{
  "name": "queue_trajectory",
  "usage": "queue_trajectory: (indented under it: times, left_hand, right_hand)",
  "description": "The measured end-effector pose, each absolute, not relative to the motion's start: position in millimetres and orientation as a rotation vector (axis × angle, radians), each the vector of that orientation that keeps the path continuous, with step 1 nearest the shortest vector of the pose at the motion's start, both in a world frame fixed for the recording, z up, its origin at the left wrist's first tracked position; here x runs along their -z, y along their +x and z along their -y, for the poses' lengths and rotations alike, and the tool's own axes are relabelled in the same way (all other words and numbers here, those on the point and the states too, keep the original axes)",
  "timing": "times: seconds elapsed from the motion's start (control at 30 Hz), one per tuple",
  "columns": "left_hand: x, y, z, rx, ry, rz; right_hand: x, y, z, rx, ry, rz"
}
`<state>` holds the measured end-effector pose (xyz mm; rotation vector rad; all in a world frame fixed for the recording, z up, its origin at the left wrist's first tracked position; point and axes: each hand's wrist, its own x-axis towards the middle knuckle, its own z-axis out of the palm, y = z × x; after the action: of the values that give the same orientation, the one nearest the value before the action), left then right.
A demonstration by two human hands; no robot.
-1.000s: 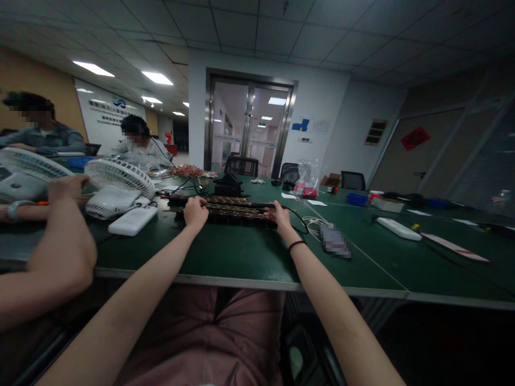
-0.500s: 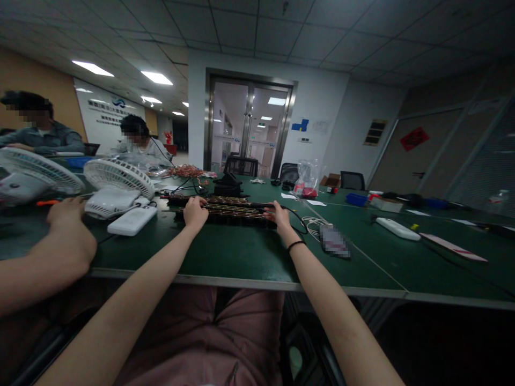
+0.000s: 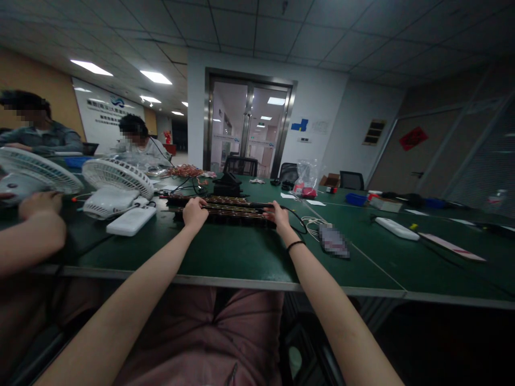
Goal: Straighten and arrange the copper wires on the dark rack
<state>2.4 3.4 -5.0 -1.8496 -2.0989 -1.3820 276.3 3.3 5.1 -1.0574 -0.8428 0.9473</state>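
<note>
A long, dark bundle of strips with thin golden lines along it lies crosswise on the green table in front of me. At its left part, my left hand has its fingers curled over the strips. My right hand grips the right end, fingers bent around the dark strips, though the fingertips are partly hidden. From that end a black cable curves away to the right. Exactly what the strips are is too dark to make out.
White fans and a white power bank stand to the left, near a neighbour's hand. A black device sits behind the strips. To the right lie a phone and a white cable. Two people sit further back.
The neighbour's hand at the left has shifted further left, away from the nearer fan. My two hands and the strips stay nearly where they were.
</note>
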Motion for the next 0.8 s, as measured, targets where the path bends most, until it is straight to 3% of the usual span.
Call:
queue_trajectory:
  times: [0.8]
  left_hand:
    - [3.7,2.4,-1.4,1.358,-1.879,2.095]
  right_hand:
    - [-6.6,275.5,-1.3,-0.956,-1.062,0.842]
